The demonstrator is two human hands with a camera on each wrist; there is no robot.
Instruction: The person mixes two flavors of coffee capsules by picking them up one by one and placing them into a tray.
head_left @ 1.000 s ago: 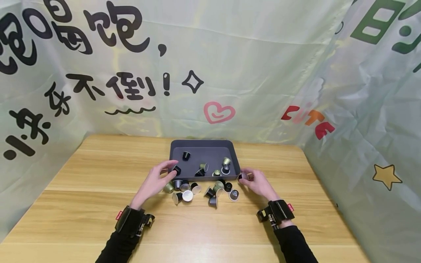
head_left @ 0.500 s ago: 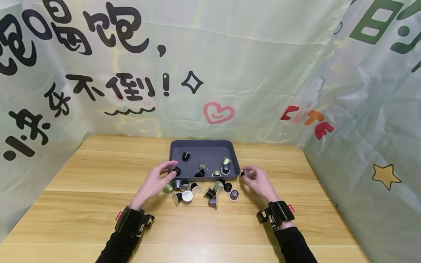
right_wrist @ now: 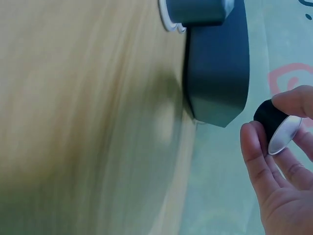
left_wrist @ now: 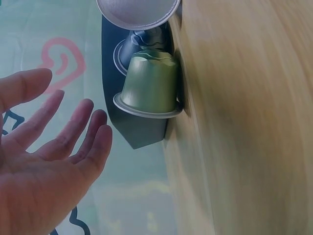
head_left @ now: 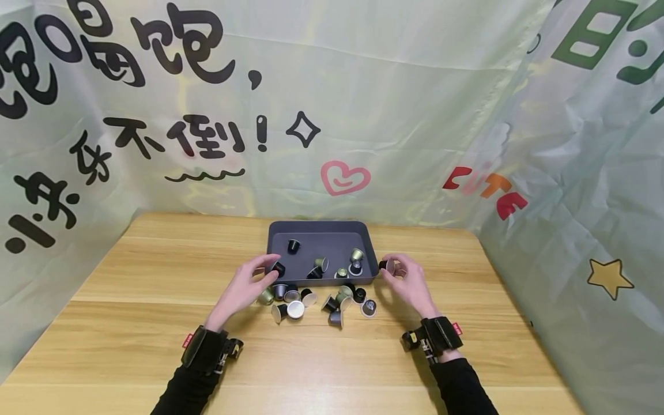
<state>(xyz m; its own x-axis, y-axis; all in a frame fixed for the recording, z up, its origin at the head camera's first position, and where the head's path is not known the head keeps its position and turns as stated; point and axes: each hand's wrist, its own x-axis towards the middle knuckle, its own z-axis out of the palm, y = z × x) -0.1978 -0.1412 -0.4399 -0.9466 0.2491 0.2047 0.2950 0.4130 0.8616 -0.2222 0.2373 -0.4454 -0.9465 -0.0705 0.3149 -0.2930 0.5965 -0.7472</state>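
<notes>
The right hand pinched a black coffee pod just beside the right end of the tray, while the left hand, fingers spread wide, hung at its left end; more pods sat inside and in front on the table

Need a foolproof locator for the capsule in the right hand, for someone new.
Near the far edge of the light wood-grain table is a dark grey rectangular tray. Just off its right end, the right hand pinches a small black cup-shaped capsule with a flat silvery face. It is the only one gripped; the other capsules sit in the tray or in front of it.
</notes>
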